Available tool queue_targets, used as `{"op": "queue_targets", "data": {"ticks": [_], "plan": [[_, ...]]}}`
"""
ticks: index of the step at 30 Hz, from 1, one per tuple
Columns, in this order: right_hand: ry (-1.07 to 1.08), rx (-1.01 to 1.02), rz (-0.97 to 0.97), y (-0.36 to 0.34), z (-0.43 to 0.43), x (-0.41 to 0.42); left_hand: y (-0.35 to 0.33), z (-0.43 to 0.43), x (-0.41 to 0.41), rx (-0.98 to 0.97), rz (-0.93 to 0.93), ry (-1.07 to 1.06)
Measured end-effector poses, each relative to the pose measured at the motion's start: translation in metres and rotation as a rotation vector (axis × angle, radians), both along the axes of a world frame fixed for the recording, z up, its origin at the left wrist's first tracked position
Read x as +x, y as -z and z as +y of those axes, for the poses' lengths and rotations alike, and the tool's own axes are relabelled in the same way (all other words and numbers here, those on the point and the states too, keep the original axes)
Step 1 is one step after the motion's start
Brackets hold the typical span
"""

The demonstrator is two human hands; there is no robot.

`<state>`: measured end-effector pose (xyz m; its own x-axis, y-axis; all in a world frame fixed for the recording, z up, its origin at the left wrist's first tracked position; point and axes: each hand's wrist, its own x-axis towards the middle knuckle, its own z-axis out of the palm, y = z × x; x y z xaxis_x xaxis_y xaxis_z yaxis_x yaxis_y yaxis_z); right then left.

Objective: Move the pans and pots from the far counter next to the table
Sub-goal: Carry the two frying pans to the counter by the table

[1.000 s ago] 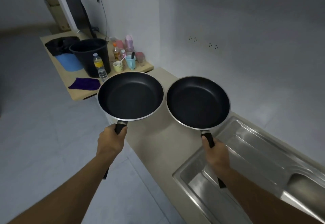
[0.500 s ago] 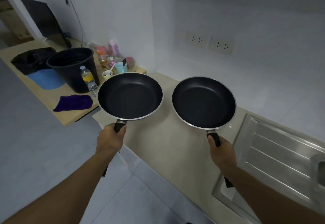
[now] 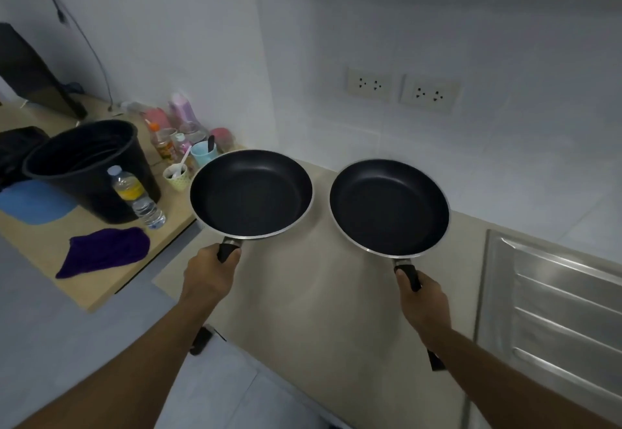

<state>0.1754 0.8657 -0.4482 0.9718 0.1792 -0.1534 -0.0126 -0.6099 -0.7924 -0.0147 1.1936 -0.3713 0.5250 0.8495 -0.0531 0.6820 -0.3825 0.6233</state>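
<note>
You held two round black non-stick frying pans with silver rims, one in each hand, both level and side by side without touching. Your left hand (image 3: 209, 275) was clenched around the black handle of the left pan (image 3: 250, 193), which hung over the left end of the beige stone counter (image 3: 323, 314) and partly over the near right corner of the pale wooden table (image 3: 57, 247). Your right hand (image 3: 424, 300) was clenched around the black handle of the right pan (image 3: 389, 207), held above the counter's middle, near its back edge by the white tiled wall (image 3: 437, 25).

The counter's left end and front edge were bare, with open room under both pans; its right side was taken by the ribbed steel drainboard (image 3: 552, 307). A narrow gap separated the counter's left edge from the table's right edge.

On the table, one large black plastic bucket (image 3: 87, 166) stood toward the middle, one clear water bottle with a yellow label (image 3: 138, 198) just in front of it, one purple cloth (image 3: 104, 252) near the front edge, one blue mat (image 3: 33, 201) to the bucket's left. At the back right corner were a cluster of small bottles and jars (image 3: 175, 132), too blurred to count, plus one light blue cup (image 3: 203, 153) and one small spotted cup holding a white spoon (image 3: 176, 176). No label could be read.

Two white socket plates (image 3: 400, 87) sat on the wall above the counter.
</note>
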Motion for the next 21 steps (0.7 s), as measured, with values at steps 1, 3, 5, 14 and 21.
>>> {"op": "queue_targets", "data": {"ticks": [1,3,5,14,21], "plan": [[0.007,-0.004,0.012,0.001,0.004,0.004,0.002,0.008,0.006,0.004,0.006,0.016],[0.016,-0.017,0.04,0.005,0.01,0.006,0.008,0.021,0.015,0.014,0.016,0.052],[0.028,-0.032,0.058,0.01,0.015,0.005,0.015,0.031,0.024,0.005,0.012,0.067],[0.165,-0.104,0.103,0.025,0.056,-0.007,0.04,0.108,0.068,-0.045,0.096,0.185],[0.314,-0.121,0.146,0.032,0.113,-0.029,0.054,0.159,0.096,-0.092,0.077,0.299]]}}
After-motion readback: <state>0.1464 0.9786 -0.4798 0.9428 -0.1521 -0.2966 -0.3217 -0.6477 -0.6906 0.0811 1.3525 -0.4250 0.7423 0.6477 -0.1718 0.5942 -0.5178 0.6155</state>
